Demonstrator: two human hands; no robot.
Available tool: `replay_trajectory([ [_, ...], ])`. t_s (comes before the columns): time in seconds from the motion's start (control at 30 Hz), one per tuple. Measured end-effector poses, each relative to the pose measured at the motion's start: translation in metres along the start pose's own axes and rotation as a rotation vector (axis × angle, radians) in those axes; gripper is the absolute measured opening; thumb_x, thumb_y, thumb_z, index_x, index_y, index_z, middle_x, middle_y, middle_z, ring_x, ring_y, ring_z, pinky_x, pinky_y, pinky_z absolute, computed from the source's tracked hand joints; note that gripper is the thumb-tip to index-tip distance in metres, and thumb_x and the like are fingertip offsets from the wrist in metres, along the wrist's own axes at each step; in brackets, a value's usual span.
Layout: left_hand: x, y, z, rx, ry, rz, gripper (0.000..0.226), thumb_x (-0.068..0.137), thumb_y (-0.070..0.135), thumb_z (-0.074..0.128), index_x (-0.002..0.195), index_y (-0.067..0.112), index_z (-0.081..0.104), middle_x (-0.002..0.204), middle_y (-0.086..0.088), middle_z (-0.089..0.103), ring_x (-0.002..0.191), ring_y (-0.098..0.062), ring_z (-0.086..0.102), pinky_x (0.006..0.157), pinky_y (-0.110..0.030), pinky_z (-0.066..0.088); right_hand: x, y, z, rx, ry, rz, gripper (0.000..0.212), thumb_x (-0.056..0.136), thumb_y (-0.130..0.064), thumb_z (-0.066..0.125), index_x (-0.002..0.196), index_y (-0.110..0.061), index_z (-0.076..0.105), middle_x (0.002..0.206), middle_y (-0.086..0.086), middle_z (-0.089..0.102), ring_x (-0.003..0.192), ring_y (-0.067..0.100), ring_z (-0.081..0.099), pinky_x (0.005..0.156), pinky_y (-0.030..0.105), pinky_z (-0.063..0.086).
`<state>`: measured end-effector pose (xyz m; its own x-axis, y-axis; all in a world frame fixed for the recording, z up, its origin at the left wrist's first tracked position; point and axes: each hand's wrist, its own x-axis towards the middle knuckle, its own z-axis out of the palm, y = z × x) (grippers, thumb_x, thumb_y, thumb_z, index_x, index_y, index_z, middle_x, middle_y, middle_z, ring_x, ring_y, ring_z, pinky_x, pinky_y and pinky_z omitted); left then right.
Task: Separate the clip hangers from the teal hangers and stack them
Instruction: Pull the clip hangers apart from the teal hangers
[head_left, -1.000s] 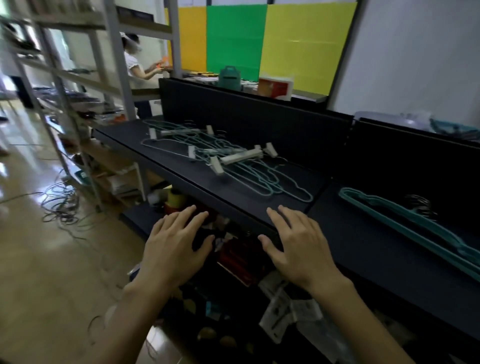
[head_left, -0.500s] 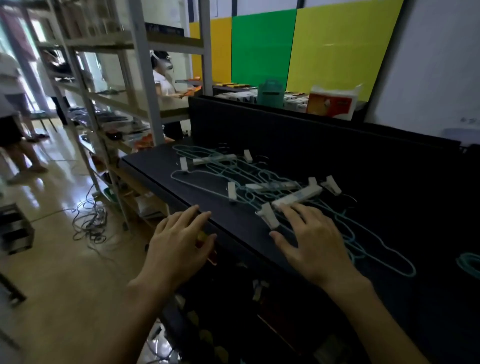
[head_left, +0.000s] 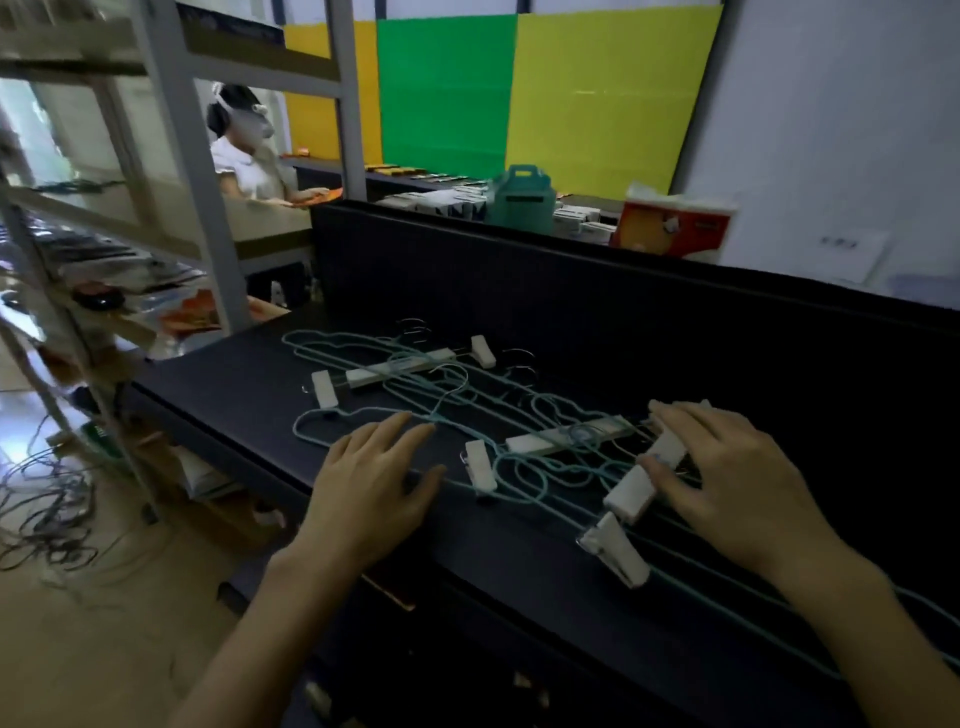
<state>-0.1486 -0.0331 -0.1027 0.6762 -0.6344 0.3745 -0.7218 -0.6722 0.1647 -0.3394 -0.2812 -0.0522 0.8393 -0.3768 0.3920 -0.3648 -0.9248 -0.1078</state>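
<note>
Several thin teal hangers (head_left: 441, 395) lie tangled on the black table (head_left: 519, 597), mixed with white clip hangers. One clip hanger (head_left: 400, 366) lies at the far left and another (head_left: 561, 439) in the middle. A third clip hanger (head_left: 631, 493) lies nearest, its end clip (head_left: 615, 556) towards the table's front edge. My left hand (head_left: 374, 478) rests flat on the table, fingertips at a teal hanger's wire. My right hand (head_left: 727, 483) lies over the nearest clip hanger's bar, its fingers spread, its thumb against the bar.
A black back panel (head_left: 571, 291) walls the table's far side. A metal shelf rack (head_left: 197, 208) stands at the left, with a person (head_left: 244, 156) behind it. Loose cables (head_left: 47, 499) lie on the floor. A green box (head_left: 519, 200) and a red box (head_left: 675, 228) sit beyond the panel.
Both hands have moved forward from the table's front edge onto the hanger pile. The right hand has reached the nearest clip hanger's bar, and the view has turned left.
</note>
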Motion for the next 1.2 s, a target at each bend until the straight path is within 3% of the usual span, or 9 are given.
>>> replay_trajectory([
  [0.17, 0.044, -0.019, 0.01, -0.072, -0.062, 0.169, 0.062, 0.086, 0.06, 0.027, 0.139, 0.031, 0.041, 0.146, 0.002, 0.039, 0.133, -0.023, 0.037, 0.106, -0.042, 0.031, -0.003, -0.004, -0.001, -0.028, -0.029, 0.194, 0.054, 0.092, -0.042, 0.049, 0.143, -0.029, 0.035, 0.145, -0.005, 0.039, 0.131, 0.019, 0.035, 0.103, 0.036, 0.034],
  [0.33, 0.077, -0.023, 0.023, -0.134, -0.079, 0.324, 0.059, 0.086, 0.058, 0.034, 0.136, 0.029, 0.046, 0.143, 0.003, 0.045, 0.13, -0.022, 0.041, 0.103, -0.042, 0.034, -0.02, -0.007, -0.004, -0.038, -0.057, 0.312, 0.05, 0.093, -0.036, 0.051, 0.141, -0.028, 0.038, 0.141, -0.006, 0.043, 0.128, 0.014, 0.037, 0.102, 0.028, 0.034],
  [0.53, 0.084, -0.015, 0.032, -0.208, -0.108, 0.389, 0.058, 0.087, 0.057, 0.033, 0.134, 0.027, 0.049, 0.142, 0.003, 0.045, 0.129, -0.023, 0.042, 0.101, -0.044, 0.037, -0.028, -0.004, -0.004, -0.018, -0.128, 0.263, 0.048, 0.091, -0.034, 0.056, 0.137, -0.032, 0.043, 0.138, -0.011, 0.045, 0.127, 0.009, 0.038, 0.103, 0.026, 0.034],
  [0.77, 0.079, -0.008, 0.035, -0.196, -0.059, 0.288, 0.068, 0.084, 0.064, 0.021, 0.133, 0.027, 0.05, 0.14, 0.003, 0.047, 0.127, -0.022, 0.044, 0.1, -0.043, 0.038, 0.004, 0.022, 0.005, -0.004, -0.221, -0.022, 0.048, 0.087, -0.029, 0.063, 0.133, -0.031, 0.05, 0.137, -0.01, 0.047, 0.127, 0.007, 0.039, 0.101, 0.016, 0.026],
  [0.9, 0.074, 0.012, 0.034, -0.203, -0.027, 0.204, 0.068, 0.084, 0.065, 0.021, 0.132, 0.028, 0.051, 0.139, 0.004, 0.048, 0.127, -0.021, 0.044, 0.1, -0.043, 0.038, 0.019, 0.043, 0.016, -0.012, -0.268, -0.254, 0.044, 0.086, -0.026, 0.066, 0.128, -0.029, 0.055, 0.135, -0.004, 0.052, 0.125, 0.012, 0.045, 0.1, 0.021, 0.032],
  [1.07, 0.062, 0.022, 0.032, -0.192, 0.015, 0.084, 0.066, 0.085, 0.066, 0.024, 0.133, 0.029, 0.05, 0.14, 0.006, 0.047, 0.127, -0.021, 0.044, 0.099, -0.043, 0.04, 0.036, 0.063, 0.025, 0.014, -0.31, -0.476, 0.043, 0.092, -0.028, 0.056, 0.134, -0.034, 0.048, 0.143, -0.003, 0.045, 0.135, 0.015, 0.035, 0.107, 0.035, 0.032],
  [1.2, 0.052, 0.029, 0.031, -0.176, 0.03, 0.017, 0.065, 0.085, 0.065, 0.025, 0.133, 0.03, 0.049, 0.141, 0.006, 0.046, 0.128, -0.021, 0.043, 0.099, -0.045, 0.039, 0.043, 0.067, 0.029, 0.049, -0.244, -0.598, 0.037, 0.085, -0.023, 0.058, 0.122, -0.028, 0.059, 0.123, 0.0, 0.06, 0.111, 0.019, 0.057, 0.089, 0.038, 0.05],
])
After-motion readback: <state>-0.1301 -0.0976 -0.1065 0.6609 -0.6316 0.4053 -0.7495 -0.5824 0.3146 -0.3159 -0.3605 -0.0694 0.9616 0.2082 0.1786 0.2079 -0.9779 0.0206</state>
